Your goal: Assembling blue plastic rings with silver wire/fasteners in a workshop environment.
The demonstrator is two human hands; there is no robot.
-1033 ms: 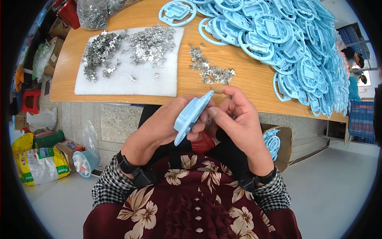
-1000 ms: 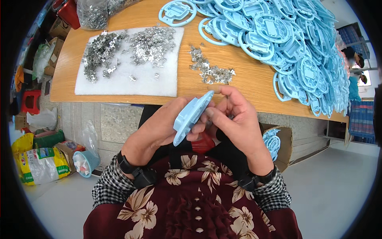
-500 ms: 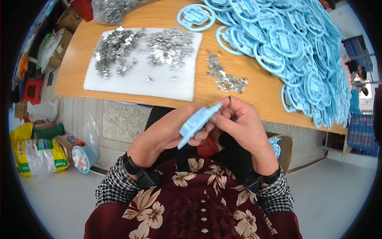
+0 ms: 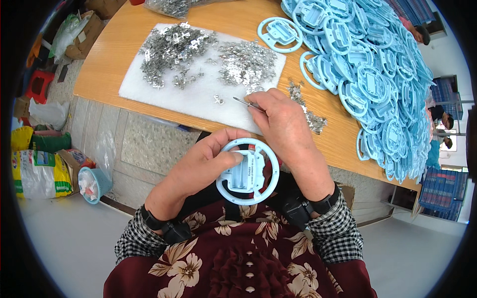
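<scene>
At the far left stand a red stool (image 4: 37, 85) and, nearer the person, a light-blue pail (image 4: 103, 182), both on the floor beside the desk (image 4: 102, 67). A white sheet (image 4: 186, 102) lies on the desk, carrying a grey heap of small metal pieces (image 4: 174, 52) on its left side and a second metal heap (image 4: 247, 62) on its right. Below these, the left hand (image 4: 198, 161) grasps a blue ring-shaped part (image 4: 254, 180) by its left side: the thumb presses on the upper face beside the central recess, the forefinger runs along the far rim, and the other fingers are hidden underneath. The part is held off the desk, just before its near edge and above the lap, with the recessed face turned up. It sits to the right of the left hand, and nearer the body than the right hand (image 4: 280, 119), which is apart from it. That hand pinches a slim metal tool (image 4: 248, 103) between thumb and fingers over the sheet, its tip pointing left, just beside a few loose pieces (image 4: 218, 100). Further right, more metal pieces (image 4: 314, 120) lie on bare wood, then a large pile of blue parts (image 4: 375, 82).
</scene>
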